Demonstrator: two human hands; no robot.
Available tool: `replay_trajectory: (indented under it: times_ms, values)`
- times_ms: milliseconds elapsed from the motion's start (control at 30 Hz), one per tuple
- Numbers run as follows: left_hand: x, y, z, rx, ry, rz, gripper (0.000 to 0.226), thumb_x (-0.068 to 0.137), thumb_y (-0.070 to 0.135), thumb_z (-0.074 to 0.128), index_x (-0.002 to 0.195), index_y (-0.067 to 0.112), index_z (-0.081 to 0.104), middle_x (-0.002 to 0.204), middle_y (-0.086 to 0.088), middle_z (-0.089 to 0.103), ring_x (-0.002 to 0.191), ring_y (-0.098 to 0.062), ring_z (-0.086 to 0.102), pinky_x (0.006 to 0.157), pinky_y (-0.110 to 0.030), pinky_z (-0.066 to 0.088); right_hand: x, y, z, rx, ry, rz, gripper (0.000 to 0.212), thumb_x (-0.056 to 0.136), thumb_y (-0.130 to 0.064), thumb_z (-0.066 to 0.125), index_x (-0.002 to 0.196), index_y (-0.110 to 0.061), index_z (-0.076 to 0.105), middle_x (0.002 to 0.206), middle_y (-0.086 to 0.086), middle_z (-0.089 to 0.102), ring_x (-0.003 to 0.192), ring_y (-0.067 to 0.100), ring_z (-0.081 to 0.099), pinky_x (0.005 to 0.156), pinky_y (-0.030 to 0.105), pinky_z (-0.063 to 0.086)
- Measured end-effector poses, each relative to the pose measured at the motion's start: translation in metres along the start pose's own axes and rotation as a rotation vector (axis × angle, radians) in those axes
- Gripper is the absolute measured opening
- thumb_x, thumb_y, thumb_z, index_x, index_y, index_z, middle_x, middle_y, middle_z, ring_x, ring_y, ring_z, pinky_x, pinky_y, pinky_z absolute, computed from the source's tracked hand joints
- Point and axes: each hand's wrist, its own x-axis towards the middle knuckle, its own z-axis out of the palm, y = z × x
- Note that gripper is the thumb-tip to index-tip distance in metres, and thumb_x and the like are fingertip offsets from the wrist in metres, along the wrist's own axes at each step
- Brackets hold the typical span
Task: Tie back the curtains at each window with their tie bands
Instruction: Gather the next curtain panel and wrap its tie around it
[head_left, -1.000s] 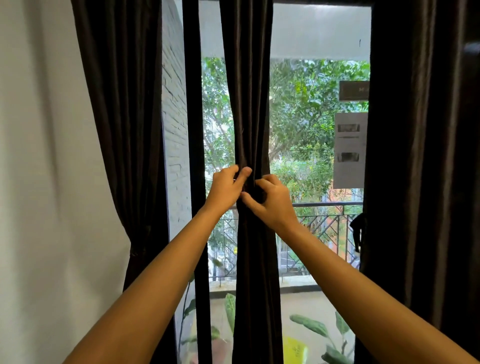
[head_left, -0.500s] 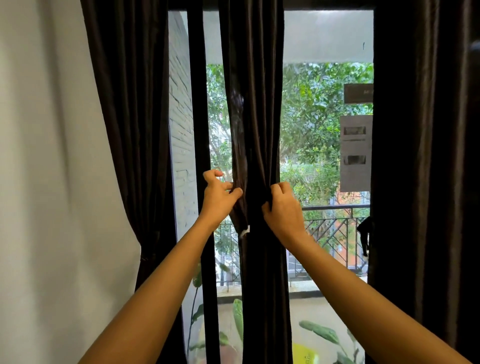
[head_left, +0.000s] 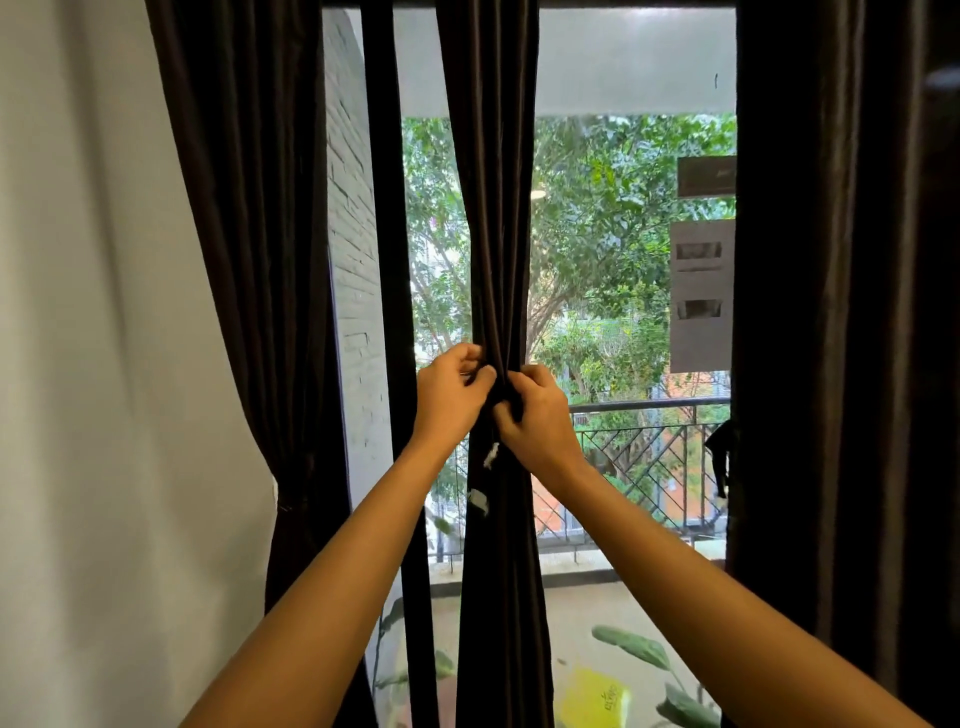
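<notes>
A dark brown middle curtain (head_left: 493, 234) hangs gathered into a narrow column before the window. My left hand (head_left: 449, 397) and my right hand (head_left: 535, 415) meet at its waist, fingers curled and pinching a dark tie band (head_left: 506, 402) wrapped round the cloth. Two small white tags (head_left: 480, 501) hang on the curtain just below my hands. The band itself is mostly hidden by my fingers. Another dark curtain (head_left: 260, 260) at the left is cinched in at its waist against the wall.
A third dark curtain (head_left: 841, 312) hangs loose at the right. A black window frame post (head_left: 387, 260) stands left of the middle curtain. Behind the glass are a balcony railing (head_left: 649, 405), trees and leafy plants. A white wall (head_left: 104, 364) fills the left.
My hands were apart at the curtain's two sides half a second ago. They have come together at the front of the curtain, pinching the band.
</notes>
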Motion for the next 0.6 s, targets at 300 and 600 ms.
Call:
replay_trajectory:
  times_ms: [300, 600]
  values:
    - [-0.003, 0.001, 0.006, 0.013, 0.078, 0.003, 0.032, 0.086, 0.020, 0.069, 0.113, 0.003, 0.065, 0.103, -0.010, 0.070, 0.095, -0.014, 0.066, 0.073, -0.004, 0.044, -0.001, -0.002, -0.003, 0.099, -0.034, 0.069, 0.038, 0.085, -0.017, 0.043, 0.109, 0.002, 0.065, 0.101, 0.006, 0.051, 0.080, 0.014, 0.048, 0.068, 0.009, 0.033]
    - [-0.001, -0.001, 0.006, 0.094, 0.091, 0.044, 0.024, 0.085, 0.008, 0.064, 0.109, 0.003, 0.068, 0.100, -0.008, 0.071, 0.093, -0.013, 0.067, 0.075, -0.002, 0.044, 0.010, -0.001, -0.010, 0.055, 0.094, 0.169, 0.014, 0.084, -0.013, 0.065, 0.091, -0.001, 0.070, 0.086, 0.012, 0.064, 0.075, 0.020, 0.057, 0.069, 0.029, 0.044]
